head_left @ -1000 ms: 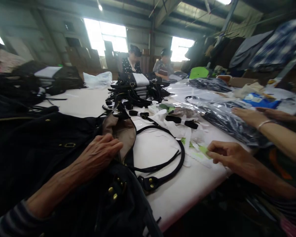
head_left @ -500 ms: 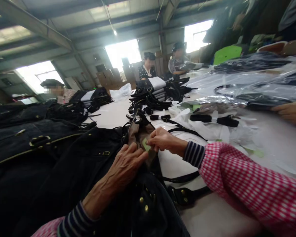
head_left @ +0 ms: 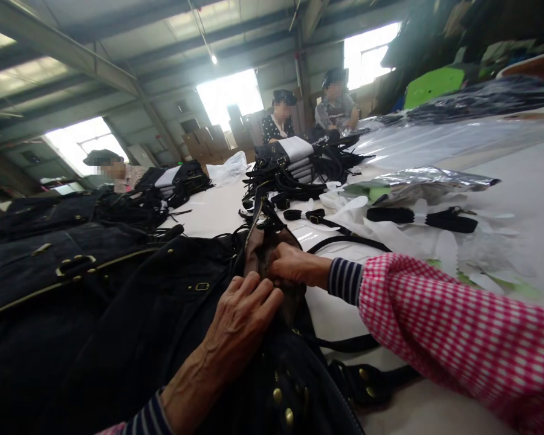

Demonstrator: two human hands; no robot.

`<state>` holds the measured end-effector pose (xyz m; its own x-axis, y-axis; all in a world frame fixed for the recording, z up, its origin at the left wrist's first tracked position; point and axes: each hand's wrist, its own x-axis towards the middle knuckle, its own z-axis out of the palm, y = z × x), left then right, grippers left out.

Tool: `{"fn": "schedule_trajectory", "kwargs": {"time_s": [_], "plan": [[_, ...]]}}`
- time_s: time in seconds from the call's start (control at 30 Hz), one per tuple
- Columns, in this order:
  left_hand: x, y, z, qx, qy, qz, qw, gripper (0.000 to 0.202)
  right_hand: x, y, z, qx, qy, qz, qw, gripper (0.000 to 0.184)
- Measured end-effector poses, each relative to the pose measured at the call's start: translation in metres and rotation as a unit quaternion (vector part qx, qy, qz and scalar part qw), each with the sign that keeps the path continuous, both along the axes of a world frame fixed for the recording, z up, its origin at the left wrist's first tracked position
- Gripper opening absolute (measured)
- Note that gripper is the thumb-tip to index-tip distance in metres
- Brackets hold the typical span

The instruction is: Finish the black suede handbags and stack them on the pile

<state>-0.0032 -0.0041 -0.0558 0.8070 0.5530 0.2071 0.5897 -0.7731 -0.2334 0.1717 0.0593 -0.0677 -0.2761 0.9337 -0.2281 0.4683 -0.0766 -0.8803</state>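
Note:
A black bag (head_left: 163, 314) with brass rivets and buckles lies before me, its zipped mouth spread apart over a brownish lining (head_left: 255, 251). My left hand (head_left: 242, 314) is closed on the near edge of that mouth, fingers curled over it. Into the opening reaches my right hand (head_left: 292, 264), fingers bent and pressed together against the lining. Its fingertips are in shadow, so whatever they hold is hidden. A black strap (head_left: 349, 240) curves out from the bag onto the white table (head_left: 435, 356).
Rolled black straps (head_left: 421, 219) with white ties lie at right, among clear plastic wrapping (head_left: 444, 178). A stack of black bags (head_left: 285, 163) stands behind; more black bags (head_left: 49, 217) fill the left. Several people sit across the table. A green panel (head_left: 435, 86) stands at back right.
My right hand has gone deeper into the bag, and the light green slip it pinched is out of sight. The other person's hand at the right edge has left view, along with dark wrapped goods.

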Motion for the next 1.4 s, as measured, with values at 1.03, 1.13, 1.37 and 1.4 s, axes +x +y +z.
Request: {"fn": "schedule_trajectory", "kwargs": {"time_s": [1.03, 1.13, 1.37, 1.4], "plan": [[0.008, 0.022, 0.015, -0.111, 0.001, 0.082, 0.990, 0.014, 0.021, -0.037, -0.016, 0.279, -0.228, 0.148, 0.921, 0.021], [0.011, 0.024, 0.023, -0.115, 0.013, 0.063, 0.991, 0.015, 0.025, -0.071, -0.020, 0.330, -0.218, 0.089, 0.914, 0.019], [0.033, 0.056, 0.028, -0.079, 0.092, 0.033, 0.992, 0.017, 0.028, -0.102, -0.031, 0.434, -0.214, 0.106, 0.869, 0.030], [0.038, 0.064, 0.028, -0.072, 0.092, 0.032, 0.993, 0.017, 0.027, -0.101, -0.031, 0.437, -0.217, 0.115, 0.866, 0.028]]}}
